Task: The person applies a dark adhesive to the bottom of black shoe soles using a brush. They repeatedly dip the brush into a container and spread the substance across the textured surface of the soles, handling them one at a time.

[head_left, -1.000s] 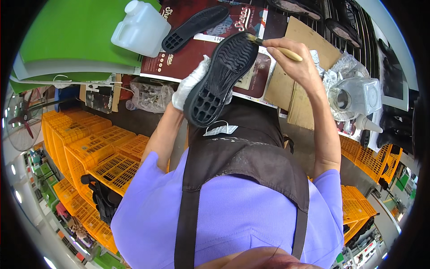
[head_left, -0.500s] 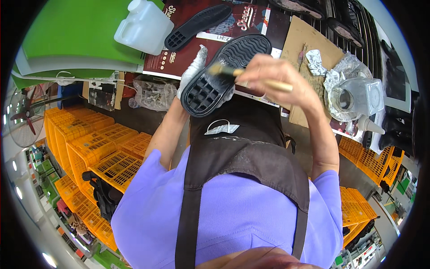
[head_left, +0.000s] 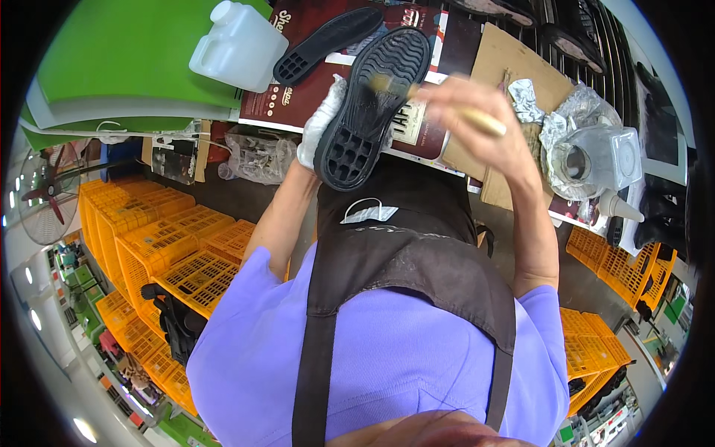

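Note:
In a white glove, my left hand [head_left: 322,123] grips a black shoe sole [head_left: 356,154] along its left edge, with most of the fingers hidden beneath. The sole is held up, its wavy and gridded face toward me. My right hand [head_left: 477,119], bare and slightly blurred, is closed around the pale handle of a brush [head_left: 482,121]. The brush's bristles are against the upper middle of the sole, on the wavy part. Another black sole [head_left: 328,46] lies on the dark red printed cardboard [head_left: 261,108] beyond my left hand.
A white plastic jug [head_left: 240,48] stands at the back left. To the right, a clear container [head_left: 607,156] lies tipped among crumpled wrapping beside brown cardboard [head_left: 491,67]. Black shoes [head_left: 572,45] sit on a rack at the far right. Orange crates [head_left: 160,238] are stacked at the lower left.
The sole has turned more upright and its top has shifted left. The brush has moved from the sole's middle up to its wavy part. My right hand has shifted slightly right.

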Demonstrator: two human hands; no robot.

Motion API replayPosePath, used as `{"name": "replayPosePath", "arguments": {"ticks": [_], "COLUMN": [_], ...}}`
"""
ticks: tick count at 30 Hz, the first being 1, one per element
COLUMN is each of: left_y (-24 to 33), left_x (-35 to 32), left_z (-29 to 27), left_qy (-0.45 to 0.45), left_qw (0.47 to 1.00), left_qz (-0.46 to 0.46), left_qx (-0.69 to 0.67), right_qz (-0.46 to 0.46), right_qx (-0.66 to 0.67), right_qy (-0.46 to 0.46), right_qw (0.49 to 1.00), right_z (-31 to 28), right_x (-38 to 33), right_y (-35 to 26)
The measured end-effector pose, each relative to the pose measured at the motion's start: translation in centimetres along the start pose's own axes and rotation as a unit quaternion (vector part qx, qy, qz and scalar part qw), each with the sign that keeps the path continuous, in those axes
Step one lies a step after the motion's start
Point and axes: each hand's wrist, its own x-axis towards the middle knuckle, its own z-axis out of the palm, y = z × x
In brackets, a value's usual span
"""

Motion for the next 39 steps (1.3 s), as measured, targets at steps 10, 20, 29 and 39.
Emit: {"name": "replayPosePath", "arguments": {"ticks": [10, 20, 29, 39], "left_y": [1.4, 5.3, 5.3, 4.3], "left_x": [0.5, 4.4, 3.1, 3.2], "left_z": [2.0, 0.5, 2.6, 2.8], "left_qy": [-0.019, -0.144, -0.069, 0.013], "left_qw": [0.832, 0.382, 0.309, 0.372], "left_qz": [0.257, 0.529, 0.551, 0.347], "left_qx": [0.490, 0.744, 0.772, 0.861], "right_qz": [0.060, 0.050, 0.070, 0.192], "right_qx": [0.177, 0.102, 0.034, 0.496], "right_qy": [0.104, 0.260, 0.200, 0.192], "right_qw": [0.977, 0.959, 0.977, 0.825], "right_z": [-1.8, 1.0, 4.4, 1.3], "right_x": [-0.7, -0.3, -0.8, -3.0], "right_y": [-1.5, -2.8, -4.1, -1.4]}}
